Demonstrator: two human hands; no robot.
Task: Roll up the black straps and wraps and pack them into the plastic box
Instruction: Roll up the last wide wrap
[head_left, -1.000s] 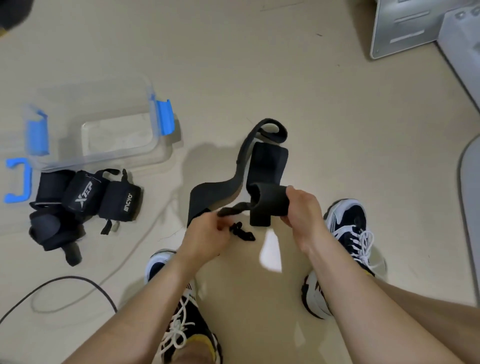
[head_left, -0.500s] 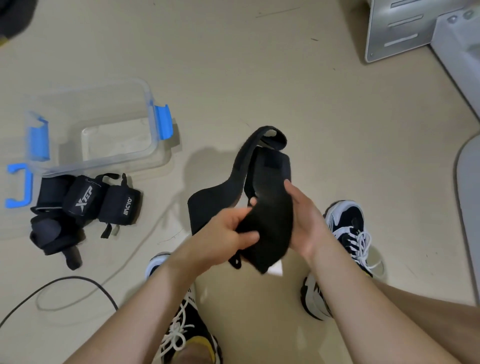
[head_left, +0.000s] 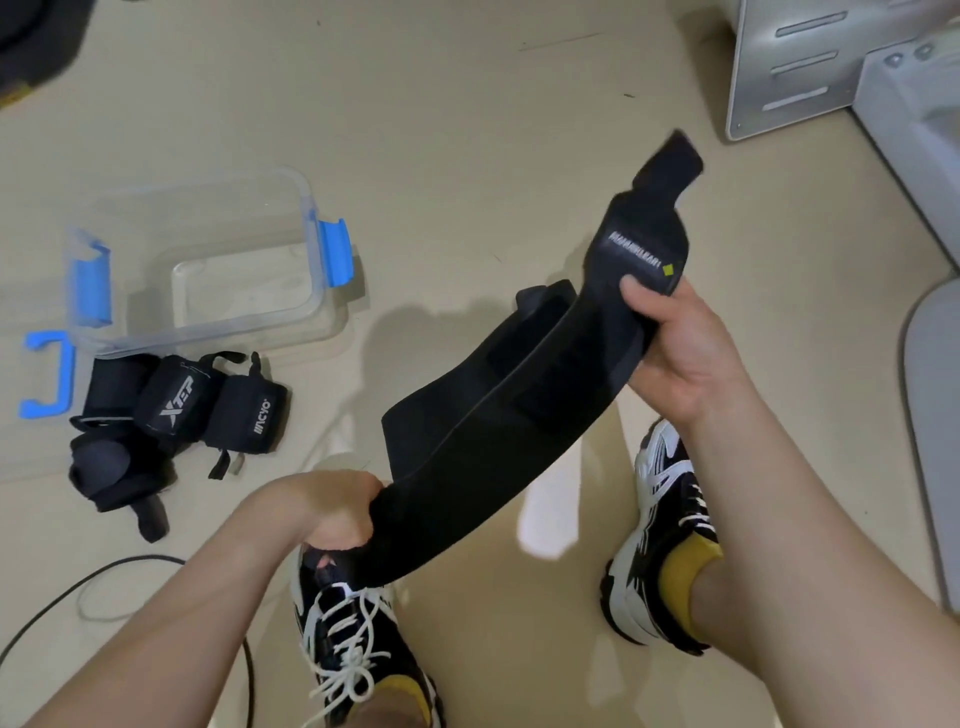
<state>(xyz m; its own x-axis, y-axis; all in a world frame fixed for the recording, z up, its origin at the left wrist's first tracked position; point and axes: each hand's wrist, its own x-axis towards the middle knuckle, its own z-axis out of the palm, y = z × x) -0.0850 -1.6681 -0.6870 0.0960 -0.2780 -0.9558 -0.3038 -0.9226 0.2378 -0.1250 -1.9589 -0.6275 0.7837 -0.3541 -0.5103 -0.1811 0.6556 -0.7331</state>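
Observation:
A long black wrap is stretched out flat in the air above the floor, running from lower left to upper right. My left hand grips its lower end. My right hand grips it near the upper end, just below a white printed label; a short tab sticks out past that. The clear plastic box with blue clips stands open and empty on the floor at the left. Several rolled black wraps lie in a cluster just in front of the box.
The box lid with a blue clip lies at the far left. A black cable loops over the floor at the lower left. My two shoes stand below the wrap. Grey metal furniture fills the upper right corner.
The wrap was bunched and partly folded between both hands close together. My hands have pulled apart, the right up and right, the left down, and the wrap is now spread out full length.

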